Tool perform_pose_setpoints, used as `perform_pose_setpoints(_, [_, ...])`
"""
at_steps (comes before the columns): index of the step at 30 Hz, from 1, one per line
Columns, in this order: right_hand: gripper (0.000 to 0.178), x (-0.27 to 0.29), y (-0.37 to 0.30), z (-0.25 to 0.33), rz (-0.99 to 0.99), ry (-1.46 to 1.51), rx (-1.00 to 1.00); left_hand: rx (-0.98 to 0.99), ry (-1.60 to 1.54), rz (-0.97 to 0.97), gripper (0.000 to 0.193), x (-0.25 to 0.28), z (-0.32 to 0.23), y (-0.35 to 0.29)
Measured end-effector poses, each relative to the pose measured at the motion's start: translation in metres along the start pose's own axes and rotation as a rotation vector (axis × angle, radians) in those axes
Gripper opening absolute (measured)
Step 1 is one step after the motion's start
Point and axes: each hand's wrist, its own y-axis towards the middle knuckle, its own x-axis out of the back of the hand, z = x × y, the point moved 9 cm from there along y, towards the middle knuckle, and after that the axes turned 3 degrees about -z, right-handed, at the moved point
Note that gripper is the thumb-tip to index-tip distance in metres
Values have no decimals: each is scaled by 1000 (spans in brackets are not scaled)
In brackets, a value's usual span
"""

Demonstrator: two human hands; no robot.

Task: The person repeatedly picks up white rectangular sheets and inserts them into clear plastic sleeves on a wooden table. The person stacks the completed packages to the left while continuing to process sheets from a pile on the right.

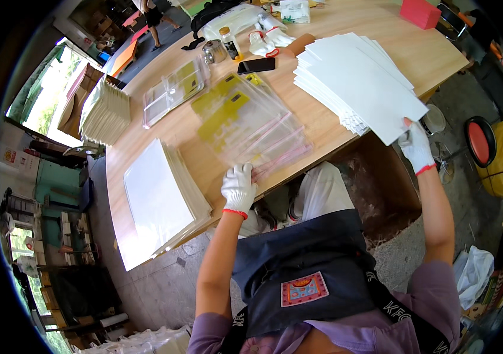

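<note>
At the right of the frame, the right hand (415, 144), in a white knitted glove with a red cuff, pinched the near corner of a fan of flat white rectangular sheets (351, 74) between thumb and fingers; whether it had one sheet or several could not be told. Near the middle, the left hand (239, 187), gloved alike, lay curled at the near edge of a staggered row of clear plastic sleeves with yellow-green panels (228, 118); its fingertips were hidden, so I could not tell whether they gripped a sleeve or merely rested there. Those sleeves lay flat at the centre of the pale wooden table (440, 56), apart from the sheets, and looked empty. Judging by this layout, the sheets and sleeves nearest the hands were yet to be worked through. Left of centre, a neat stack of glossy white sheets (160, 189) seemed a finished portion, though glare made any film over it hard to confirm. Beyond it, a smaller bundle of clear yellow-green-marked sleeves (174, 88) appeared unused. At the upper left, a tall block of pale layered sheets (107, 115) showed mainly its edges, leaving its make-up unclear. Below the table edge, the shadowed contents of an open brown cardboard box (396, 171) were indistinct, and a distant person (152, 19) at the upper left was cut off by the frame.
</note>
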Motion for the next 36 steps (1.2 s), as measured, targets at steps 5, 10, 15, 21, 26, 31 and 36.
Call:
perform_pose_setpoints(5, [38,-35,-82,14,234,110,103,-18,-76,-101,28,2,17,5])
perform_pose_setpoints(10, [45,-60,-152,-55,393,-228,-239,-8,-188,-162,28,-3,26,4])
perform_pose_setpoints(15, [52,-64,-159,-108,429,1,-301,-62,-225,-297,24,8,27,-7])
perform_pose_setpoints(21, [35,-49,-150,-146,369,114,-284,-96,-481,-236,31,25,23,0])
perform_pose_setpoints(26, [32,-56,-158,-150,329,143,-296,-187,-673,-221,37,32,23,3])
perform_pose_setpoints(31, [36,-60,-165,-151,304,125,-285,-138,-566,-279,39,33,22,-10])
perform_pose_setpoints(36, [42,-66,-176,-152,296,130,-281,89,-528,-362,37,24,38,-32])
